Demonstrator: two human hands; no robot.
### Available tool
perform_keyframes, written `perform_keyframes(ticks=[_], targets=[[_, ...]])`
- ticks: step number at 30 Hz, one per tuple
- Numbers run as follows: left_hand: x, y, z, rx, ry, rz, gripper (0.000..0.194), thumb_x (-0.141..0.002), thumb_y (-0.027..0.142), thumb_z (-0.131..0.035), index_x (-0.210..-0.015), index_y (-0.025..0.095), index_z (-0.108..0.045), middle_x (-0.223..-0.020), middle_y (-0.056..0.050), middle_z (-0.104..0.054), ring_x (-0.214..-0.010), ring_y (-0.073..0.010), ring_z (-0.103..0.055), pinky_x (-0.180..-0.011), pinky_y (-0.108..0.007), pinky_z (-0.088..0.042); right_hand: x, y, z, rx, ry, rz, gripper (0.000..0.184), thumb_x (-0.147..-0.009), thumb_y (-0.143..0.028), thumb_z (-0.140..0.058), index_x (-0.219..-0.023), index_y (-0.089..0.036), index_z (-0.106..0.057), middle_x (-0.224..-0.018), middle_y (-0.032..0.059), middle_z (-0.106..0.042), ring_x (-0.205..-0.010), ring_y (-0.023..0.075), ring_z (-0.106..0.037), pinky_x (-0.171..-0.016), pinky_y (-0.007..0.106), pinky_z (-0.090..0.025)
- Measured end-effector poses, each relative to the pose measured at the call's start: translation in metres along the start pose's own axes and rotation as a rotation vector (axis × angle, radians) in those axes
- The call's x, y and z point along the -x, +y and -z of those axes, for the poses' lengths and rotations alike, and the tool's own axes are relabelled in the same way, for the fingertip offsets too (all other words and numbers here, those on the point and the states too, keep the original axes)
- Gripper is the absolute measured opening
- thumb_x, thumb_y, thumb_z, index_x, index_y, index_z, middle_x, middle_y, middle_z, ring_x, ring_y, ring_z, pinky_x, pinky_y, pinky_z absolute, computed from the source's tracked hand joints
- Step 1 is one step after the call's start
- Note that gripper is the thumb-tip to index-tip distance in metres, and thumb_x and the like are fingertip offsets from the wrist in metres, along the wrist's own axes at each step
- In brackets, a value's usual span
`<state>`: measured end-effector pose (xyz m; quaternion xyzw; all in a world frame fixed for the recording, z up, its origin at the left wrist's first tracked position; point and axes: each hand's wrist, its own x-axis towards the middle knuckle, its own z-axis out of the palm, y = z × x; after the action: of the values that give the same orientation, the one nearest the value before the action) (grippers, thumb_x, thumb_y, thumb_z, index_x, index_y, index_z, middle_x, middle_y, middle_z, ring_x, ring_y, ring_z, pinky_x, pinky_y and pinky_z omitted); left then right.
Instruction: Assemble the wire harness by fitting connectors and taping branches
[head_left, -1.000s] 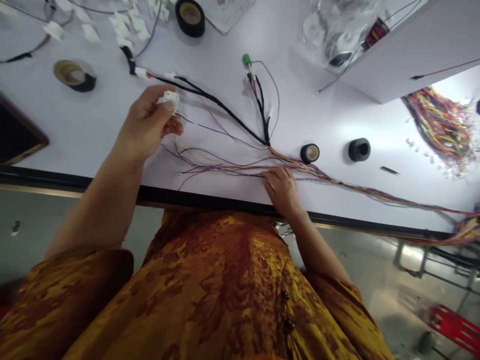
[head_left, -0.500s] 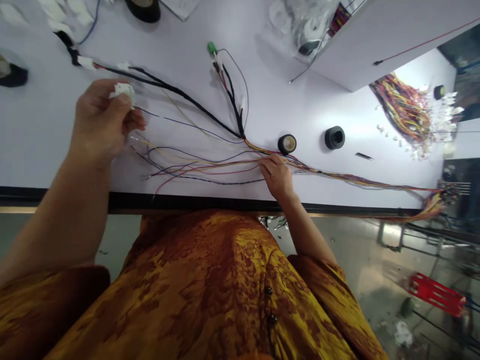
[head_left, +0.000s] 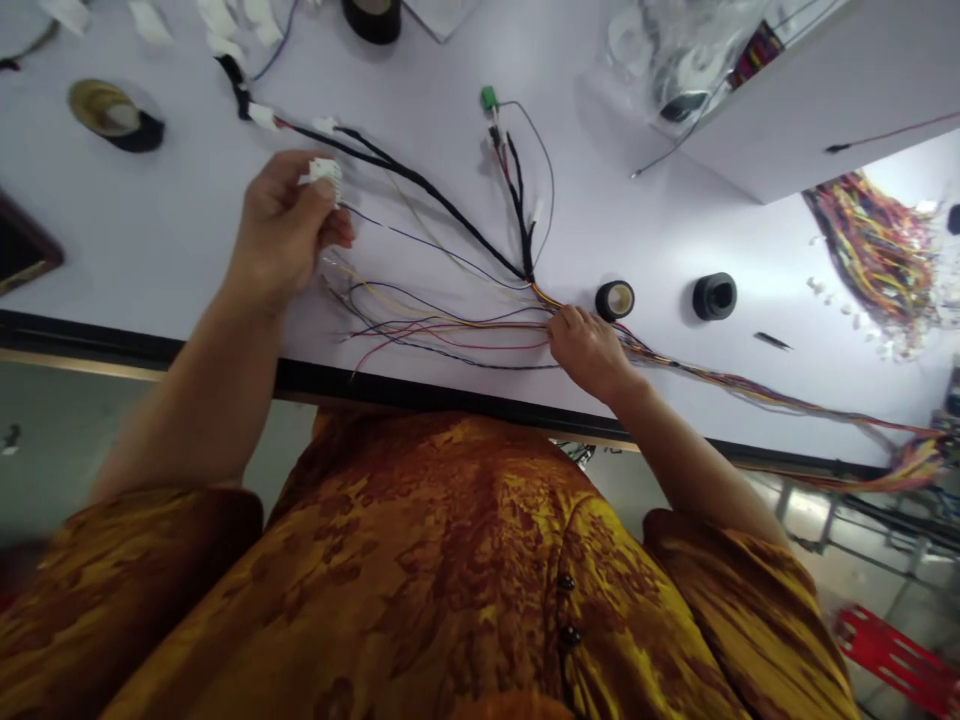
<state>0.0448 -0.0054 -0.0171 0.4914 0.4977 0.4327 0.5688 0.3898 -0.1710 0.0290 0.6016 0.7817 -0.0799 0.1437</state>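
My left hand is closed on a white connector, held in a pinch between thumb and fingers. A thin blue wire runs from that connector rightward to the junction of a wire harness, whose black-wrapped branches lie on the table. My right hand is curled down over the harness's bundle of coloured wires, right of the junction; the fingertips are partly hidden. Loose wire ends in red, yellow and dark blue fan out to its left. A green connector ends one upper branch.
Beside my right hand stands a roll of black tape, with a black cylindrical piece further right. Another tape roll lies at left. A white panel, a clear plastic bag and a wire pile occupy the right side.
The view has shifted left, so the whole scene sits further right. My left hand keeps the connector. My right hand lies slightly flatter over the wires, a little closer to the junction.
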Motion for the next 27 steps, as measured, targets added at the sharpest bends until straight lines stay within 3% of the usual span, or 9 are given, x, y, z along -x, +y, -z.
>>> perform_keyframes(ticks=[4, 11, 15, 18, 20, 23, 27], targets=[[-0.001, 0.001, -0.001, -0.002, -0.006, 0.039, 0.02, -0.097, 0.03, -0.062, -0.114, 0.025, -0.052, -0.062, 0.014, -0.058, -0.058, -0.0025, -0.053, -0.059, -0.02, -0.049, -0.007, -0.027, 0.013, -0.127, 0.015, 0.006, 0.017, -0.089, -0.011, -0.049, -0.092, -0.015, -0.065, -0.091, 0.0133, -0.069, -0.09, 0.0271, -0.061, -0.081, 0.038, -0.043], [-0.001, 0.0, -0.002, 0.05, -0.012, 0.026, 0.018, -0.101, 0.034, -0.053, -0.115, 0.022, -0.053, -0.063, 0.013, -0.061, -0.057, -0.0026, -0.055, -0.058, -0.022, -0.046, -0.046, -0.127, 0.061, -0.576, 0.09, 0.326, 0.025, -0.103, -0.031, -0.043, -0.096, -0.021, -0.064, -0.097, 0.005, -0.07, -0.085, 0.0168, -0.063, -0.073, 0.029, -0.045], [0.001, 0.004, -0.003, 0.105, -0.018, 0.009, 0.024, -0.094, 0.044, -0.061, -0.107, 0.025, -0.058, -0.063, 0.008, -0.062, -0.056, -0.0061, -0.054, -0.055, -0.024, -0.043, -0.078, -0.149, 0.084, -0.698, -0.022, 0.354, 0.021, -0.102, -0.033, -0.047, -0.106, -0.02, -0.063, -0.096, 0.0041, -0.071, -0.086, 0.0166, -0.064, -0.077, 0.028, -0.045], [0.0, 0.007, -0.004, 0.137, -0.021, 0.019, 0.027, -0.091, 0.048, -0.063, -0.105, 0.024, -0.06, -0.063, 0.005, -0.061, -0.054, -0.0083, -0.056, -0.053, -0.025, -0.043, -0.083, -0.142, 0.086, -0.536, -0.134, 0.34, 0.026, -0.101, -0.038, -0.048, -0.11, -0.018, -0.063, -0.104, 0.0088, -0.07, -0.087, 0.02, -0.064, -0.072, 0.031, -0.045], [-0.001, 0.008, -0.004, 0.153, -0.031, 0.041, 0.027, -0.092, 0.047, -0.062, -0.105, 0.023, -0.06, -0.063, 0.003, -0.061, -0.053, -0.0089, -0.058, -0.052, -0.024, -0.043, -0.075, -0.126, 0.082, -0.518, -0.139, 0.291, 0.026, -0.1, -0.033, -0.049, -0.115, -0.016, -0.061, -0.113, 0.0124, -0.066, -0.092, 0.0214, -0.064, -0.077, 0.033, -0.046], [-0.002, 0.01, -0.003, 0.191, -0.059, 0.095, 0.023, -0.095, 0.041, -0.061, -0.105, 0.021, -0.06, -0.064, 0.003, -0.061, -0.052, -0.0081, -0.059, -0.052, -0.021, -0.044, -0.055, -0.09, 0.077, -0.765, -0.123, 0.251, 0.026, -0.096, -0.021, -0.05, -0.12, -0.016, -0.057, -0.11, 0.0105, -0.064, -0.093, 0.0179, -0.062, -0.084, 0.032, -0.048], [-0.001, 0.016, -0.004, 0.259, -0.076, 0.156, 0.015, -0.099, 0.032, -0.056, -0.105, 0.019, -0.061, -0.065, 0.004, -0.06, -0.053, -0.0072, -0.06, -0.052, -0.02, -0.044, -0.031, -0.057, 0.074, -1.069, -0.274, 0.254, 0.023, -0.094, -0.019, -0.049, -0.115, -0.018, -0.059, -0.092, 0.0034, -0.064, -0.08, 0.0131, -0.06, -0.073, 0.026, -0.049]])
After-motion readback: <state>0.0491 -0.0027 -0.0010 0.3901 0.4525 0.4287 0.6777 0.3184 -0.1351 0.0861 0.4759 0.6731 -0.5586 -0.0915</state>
